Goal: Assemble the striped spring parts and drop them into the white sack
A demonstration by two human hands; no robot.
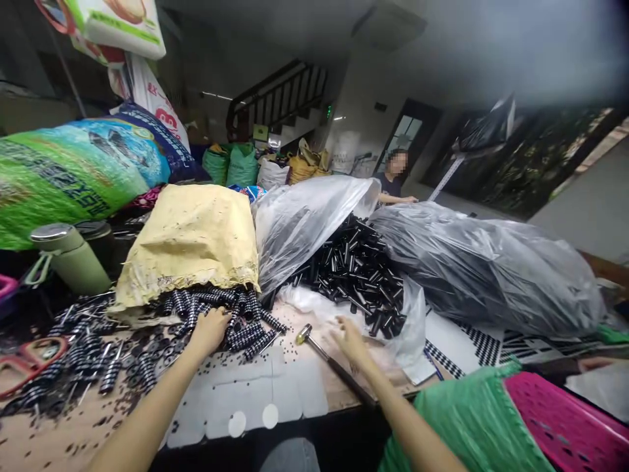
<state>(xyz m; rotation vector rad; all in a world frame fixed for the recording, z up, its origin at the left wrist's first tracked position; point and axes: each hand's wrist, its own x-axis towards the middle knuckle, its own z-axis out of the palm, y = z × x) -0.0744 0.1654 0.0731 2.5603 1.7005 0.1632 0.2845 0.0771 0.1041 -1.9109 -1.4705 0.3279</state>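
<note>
My left hand (212, 328) rests at a pile of black-and-white banded cylinders (246, 334), its visible fingers slightly bent and apart. Some fingertips are hard to make out against the pieces. The pile spills from the mouth of a yellow sack (191, 229). My right hand (351, 339) is open, fingers spread, at the edge of a clear plastic bag (314, 216). Short black tubes (351, 262) lie heaped in that bag's mouth. Between my hands lies a small hammer (327, 357) with a dark handle and a yellowish face.
Red-handled scissors (32, 364) and loose rods lie at left, near a green flask (71, 259). A large filled plastic bag (491, 269) covers the right side. A green sack (472, 419) and pink basket (565, 419) stand front right. A person (390, 180) is beyond the table.
</note>
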